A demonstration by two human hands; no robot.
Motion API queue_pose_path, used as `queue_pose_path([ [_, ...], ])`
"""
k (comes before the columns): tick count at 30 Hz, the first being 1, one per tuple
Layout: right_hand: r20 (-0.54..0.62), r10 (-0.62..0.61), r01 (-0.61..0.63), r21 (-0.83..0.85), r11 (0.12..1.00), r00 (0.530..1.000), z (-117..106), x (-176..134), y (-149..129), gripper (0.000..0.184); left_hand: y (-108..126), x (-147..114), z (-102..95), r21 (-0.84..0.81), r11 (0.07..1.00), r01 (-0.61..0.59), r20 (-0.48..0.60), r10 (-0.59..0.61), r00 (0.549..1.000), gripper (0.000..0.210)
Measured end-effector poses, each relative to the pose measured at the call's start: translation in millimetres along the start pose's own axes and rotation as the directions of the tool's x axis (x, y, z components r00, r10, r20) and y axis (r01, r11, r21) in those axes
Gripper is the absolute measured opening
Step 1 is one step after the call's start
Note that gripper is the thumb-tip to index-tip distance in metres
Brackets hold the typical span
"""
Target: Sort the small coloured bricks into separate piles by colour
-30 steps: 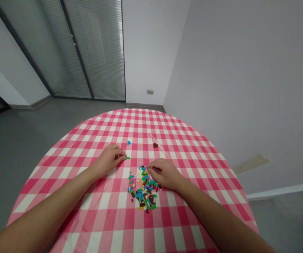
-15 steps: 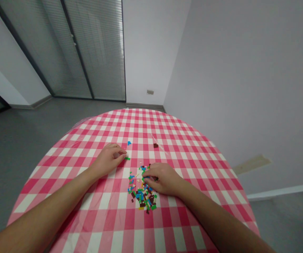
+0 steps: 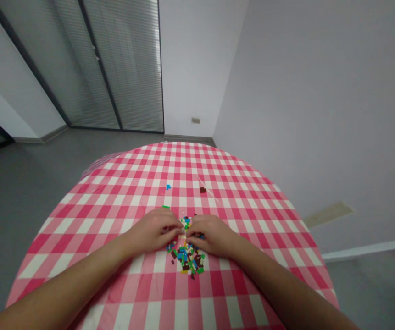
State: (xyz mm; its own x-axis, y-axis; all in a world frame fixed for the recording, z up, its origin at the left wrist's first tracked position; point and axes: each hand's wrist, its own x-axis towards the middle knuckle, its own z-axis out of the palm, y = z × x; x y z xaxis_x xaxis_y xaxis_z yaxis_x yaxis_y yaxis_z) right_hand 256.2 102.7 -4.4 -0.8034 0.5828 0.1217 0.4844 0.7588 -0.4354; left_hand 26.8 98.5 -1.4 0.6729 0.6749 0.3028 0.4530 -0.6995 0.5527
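Observation:
A pile of small toy building bricks (image 3: 185,256) in blue, green, brown, yellow and white lies on the checked tablecloth. At its upper left edge is my left hand (image 3: 154,230), thumb and fingers drawn together. My right hand (image 3: 214,234) rests over the pile's upper right side, fingers curled, fingertips close to those of the left. Whatever either hand pinches is too small to make out. Just beyond my left hand lies a green brick piece (image 3: 166,207). Farther off are a blue brick piece (image 3: 168,187) and a dark brown one (image 3: 203,189).
The round table wears a red and white checked tablecloth (image 3: 131,275). A glass partition with blinds (image 3: 128,68) stands behind at the left. White walls (image 3: 303,91) rise behind and to the right, with a socket plate (image 3: 195,120) low on the back wall.
My left hand has moved right and nearer, from beside the green piece to the pile next to my right hand. The green piece stays behind. My right hand has hardly moved.

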Motion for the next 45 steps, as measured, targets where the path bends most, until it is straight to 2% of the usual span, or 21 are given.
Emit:
queue_pose_path([
  [4, 0.031, 0.021, -0.021, -0.013, 1.0, 0.999, -3, 0, -3, 0.009, 9, -1, 8.4, 0.0, 0.998, -0.058, 0.067, 0.058, 0.996, 0.019],
  [7, 0.031, 0.058, -0.059, 0.014, 0.998, 0.998, -4, -1, -6, 0.005, 11, -2, 11.3, 0.014, 0.997, -0.069, 0.064, 0.068, 0.996, 0.019],
  [12, -0.115, 0.173, -0.142, 0.237, 0.961, 0.978, -7, -3, -5, 0.004, 8, -2, 11.7, 0.001, 0.999, -0.033, -0.042, 0.033, 0.999, 0.017],
  [17, -0.235, 0.291, -0.176, 0.412, 0.894, 0.928, -3, -1, 0, 0.013, 6, -1, 11.0, -0.043, 0.999, 0.018, -0.109, -0.023, 0.994, 0.016],
  [19, -0.209, 0.383, -0.216, 0.549, 0.808, 0.9, 2, 0, 0, 0.012, 6, 0, 11.8, -0.047, 0.998, 0.03, -0.119, -0.036, 0.992, 0.016],
  [21, -0.15, 0.462, -0.229, 0.711, 0.665, 0.874, 6, 2, 0, 0.011, 7, 0, 13.2, -0.057, 0.998, 0.037, -0.132, -0.044, 0.99, 0.015],
  [24, -0.105, 0.521, -0.17, 0.875, 0.453, 0.847, 11, 5, 0, 0.024, 8, 1, 15.5, -0.102, 0.994, 0.04, -0.147, -0.055, 0.988, 0.013],
  [26, -0.079, 0.527, -0.141, 0.921, 0.364, 0.846, 11, 7, -1, 0.034, 10, 2, 16.6, -0.137, 0.989, 0.058, -0.156, -0.079, 0.985, 0.011],
  [30, -0.008, 0.509, -0.135, 0.961, 0.243, 0.861, 10, 7, -2, 0.043, 11, 3, 17.4, -0.159, 0.981, 0.111, -0.207, -0.143, 0.968, 0.008],
  [33, -0.018, 0.5, -0.123, 0.961, 0.247, 0.866, 9, 6, -4, 0.041, 11, 2, 17.5, -0.148, 0.983, 0.107, -0.223, -0.138, 0.965, 0.009],
  [38, -0.077, 0.549, -0.116, 0.944, 0.308, 0.832, 11, 7, -5, 0.034, 11, 2, 17.5, -0.11, 0.991, 0.071, -0.25, -0.096, 0.964, 0.01],
  [45, -0.051, 0.551, -0.146, 0.94, 0.309, 0.833, 18, 7, 0, 0.033, 11, 2, 17.2, -0.078, 0.996, 0.033, -0.256, -0.052, 0.965, 0.009],
])
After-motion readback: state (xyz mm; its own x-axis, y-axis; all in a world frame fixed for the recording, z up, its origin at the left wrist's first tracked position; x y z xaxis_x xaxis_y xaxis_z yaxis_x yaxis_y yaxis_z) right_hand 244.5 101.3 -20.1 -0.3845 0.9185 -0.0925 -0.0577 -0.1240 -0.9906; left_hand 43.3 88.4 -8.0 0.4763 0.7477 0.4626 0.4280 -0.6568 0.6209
